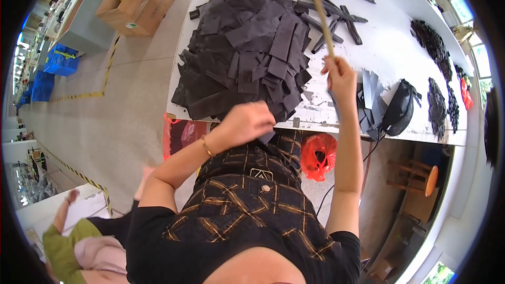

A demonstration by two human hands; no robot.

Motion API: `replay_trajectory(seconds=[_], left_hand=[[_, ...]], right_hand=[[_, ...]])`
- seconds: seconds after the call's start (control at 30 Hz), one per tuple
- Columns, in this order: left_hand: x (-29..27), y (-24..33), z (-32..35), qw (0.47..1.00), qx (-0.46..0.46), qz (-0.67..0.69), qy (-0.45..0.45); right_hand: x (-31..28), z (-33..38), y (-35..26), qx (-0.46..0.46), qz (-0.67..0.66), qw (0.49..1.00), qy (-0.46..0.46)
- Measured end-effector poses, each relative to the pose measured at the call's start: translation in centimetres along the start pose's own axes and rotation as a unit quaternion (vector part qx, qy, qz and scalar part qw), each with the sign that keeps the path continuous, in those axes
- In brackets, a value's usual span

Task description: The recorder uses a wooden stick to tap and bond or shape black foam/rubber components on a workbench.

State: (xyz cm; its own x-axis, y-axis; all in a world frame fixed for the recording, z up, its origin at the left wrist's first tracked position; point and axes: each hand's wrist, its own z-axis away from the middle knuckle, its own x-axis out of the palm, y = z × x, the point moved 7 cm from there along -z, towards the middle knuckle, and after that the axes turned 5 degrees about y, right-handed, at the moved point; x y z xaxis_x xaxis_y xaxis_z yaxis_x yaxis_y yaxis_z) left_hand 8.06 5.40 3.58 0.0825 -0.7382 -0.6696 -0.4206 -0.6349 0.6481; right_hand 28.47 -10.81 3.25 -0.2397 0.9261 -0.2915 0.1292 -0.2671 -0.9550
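In my right hand (341,80), closed and raised over the front of the white table, is a thin wooden stick (322,18) that points away from me. My left hand (247,122) is curled at the table's front edge, close to my waist. A small dark fabric piece (266,137) shows under its fingers, and they appear to pinch it. Just beyond that hand spreads a big heap of black fabric strips (242,47). Several narrow black fabric tubes (353,26) lie loosely beyond the right hand.
On the white table (326,113), right of my right arm, are grey flat pieces (370,94) and a black pouch-like bundle (400,106). Red plastic bags (319,152) sit below the edge. A cardboard box (139,8) stands left; another person (79,247) is at lower left.
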Motion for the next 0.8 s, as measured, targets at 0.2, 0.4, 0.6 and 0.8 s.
replay_trajectory(seconds=[0.2, 0.4, 0.6, 0.8], left_hand=[[6.5, 0.9, 3.9, 0.952, 0.161, -0.241, -0.098], [3.6, 0.3, 1.7, 0.995, 0.066, -0.065, -0.042], [-0.6, -0.1, -2.2, 0.984, -0.085, 0.159, 0.007], [-0.5, 0.6, -3.6, 0.980, -0.079, 0.180, -0.012]], right_hand=[[-1.3, 6.2, 4.1, 0.071, -0.030, 0.997, -0.018], [-6.5, 10.3, 1.6, -0.032, 0.094, 0.995, 0.007], [-12.0, 15.1, -5.9, -0.198, 0.266, 0.943, -0.038], [-13.9, 16.8, -9.5, -0.226, 0.328, 0.915, -0.060]])
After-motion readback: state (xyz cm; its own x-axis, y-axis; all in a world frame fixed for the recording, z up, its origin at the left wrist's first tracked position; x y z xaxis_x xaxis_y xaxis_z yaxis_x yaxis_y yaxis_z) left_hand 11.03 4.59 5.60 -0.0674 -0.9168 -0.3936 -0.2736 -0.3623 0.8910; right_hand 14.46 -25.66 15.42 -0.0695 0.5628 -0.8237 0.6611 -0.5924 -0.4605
